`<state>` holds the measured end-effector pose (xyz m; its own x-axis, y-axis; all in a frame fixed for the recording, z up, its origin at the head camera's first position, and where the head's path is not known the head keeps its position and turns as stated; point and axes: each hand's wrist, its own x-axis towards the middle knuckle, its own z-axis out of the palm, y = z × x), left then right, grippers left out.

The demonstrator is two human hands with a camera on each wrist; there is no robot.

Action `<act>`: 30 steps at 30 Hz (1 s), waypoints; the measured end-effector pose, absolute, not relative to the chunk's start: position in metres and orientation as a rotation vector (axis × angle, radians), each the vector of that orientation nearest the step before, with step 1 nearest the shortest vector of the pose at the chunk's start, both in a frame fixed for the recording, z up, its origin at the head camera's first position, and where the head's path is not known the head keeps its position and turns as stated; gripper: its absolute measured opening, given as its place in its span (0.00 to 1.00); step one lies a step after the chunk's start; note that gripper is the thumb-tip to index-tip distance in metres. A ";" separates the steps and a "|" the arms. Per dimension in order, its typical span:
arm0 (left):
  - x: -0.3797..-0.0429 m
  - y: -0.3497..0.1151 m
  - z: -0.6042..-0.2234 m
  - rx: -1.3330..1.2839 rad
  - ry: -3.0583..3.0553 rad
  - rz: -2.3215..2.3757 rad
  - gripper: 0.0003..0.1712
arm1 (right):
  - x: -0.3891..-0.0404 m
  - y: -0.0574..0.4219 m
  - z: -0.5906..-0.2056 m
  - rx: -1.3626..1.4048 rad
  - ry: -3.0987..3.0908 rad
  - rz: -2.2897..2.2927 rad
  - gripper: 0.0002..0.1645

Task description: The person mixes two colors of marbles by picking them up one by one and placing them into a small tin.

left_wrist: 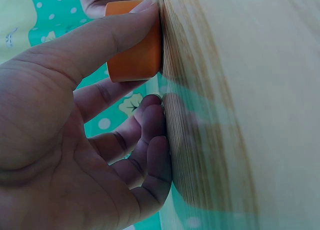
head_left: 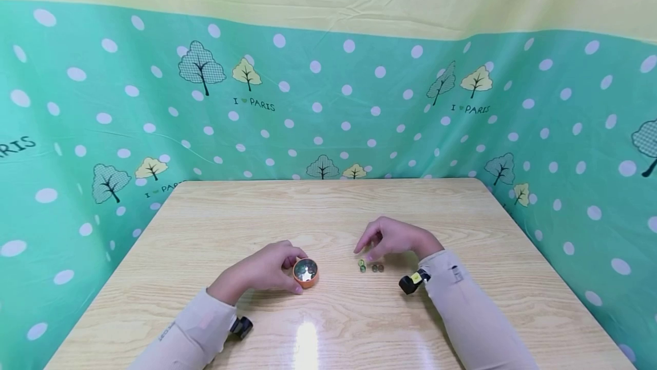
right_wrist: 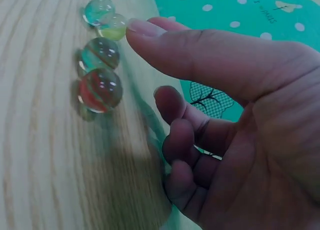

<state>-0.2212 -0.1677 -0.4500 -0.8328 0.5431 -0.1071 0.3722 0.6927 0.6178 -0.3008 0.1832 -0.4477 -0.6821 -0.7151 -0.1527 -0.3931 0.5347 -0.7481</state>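
Note:
My left hand [head_left: 272, 267] grips a small round orange container [head_left: 305, 273] between thumb and forefinger. It stands on the wooden table; its top looks dark and glossy with a bright reflection, and its contents are unclear. The left wrist view shows its smooth orange side [left_wrist: 135, 59], with the other fingers curled against the tabletop. My right hand [head_left: 392, 238] is low over several clear glass marbles with coloured swirls. The thumb tip is at a yellow-green marble [right_wrist: 114, 27]; whether it touches cannot be told. Nearby lie a teal marble [right_wrist: 98, 11], a greenish marble [right_wrist: 100, 53] and a red-swirled marble [right_wrist: 101, 89].
The light wood table [head_left: 328, 210] runs back to a green dotted cloth [head_left: 318, 108] hung behind it and at both sides. A dark wrist camera [head_left: 241, 327] sits at the left cuff, another camera [head_left: 412, 283] at the right cuff.

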 end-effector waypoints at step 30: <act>-0.219 -0.167 -0.449 0.760 2.631 0.867 0.33 | -0.296 0.179 -0.452 -0.862 2.224 -0.981 0.10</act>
